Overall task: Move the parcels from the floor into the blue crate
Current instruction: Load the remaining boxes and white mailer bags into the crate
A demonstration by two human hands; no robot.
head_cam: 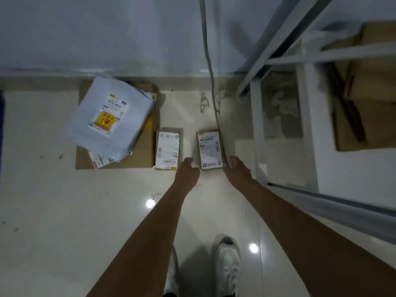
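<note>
Two small brown boxes with white labels lie side by side on the pale tiled floor: the left box (167, 149) and the right box (209, 148). My left hand (188, 171) and my right hand (236, 169) reach down on either side of the right box's near end, both empty, fingers loosely curled, just short of it. To the left, a large white mailer bag (107, 118) with a yellow-and-red sticker lies tilted on a flat brown carton (141, 155), over another small packet (99, 160). No blue crate is in view.
A white metal shelf rack (308, 116) with cardboard boxes (368, 86) stands at the right. A cable (211, 67) hangs down the wall to the right box. My white shoes (227, 269) stand on the floor below. A dark blue edge (1, 125) shows at far left.
</note>
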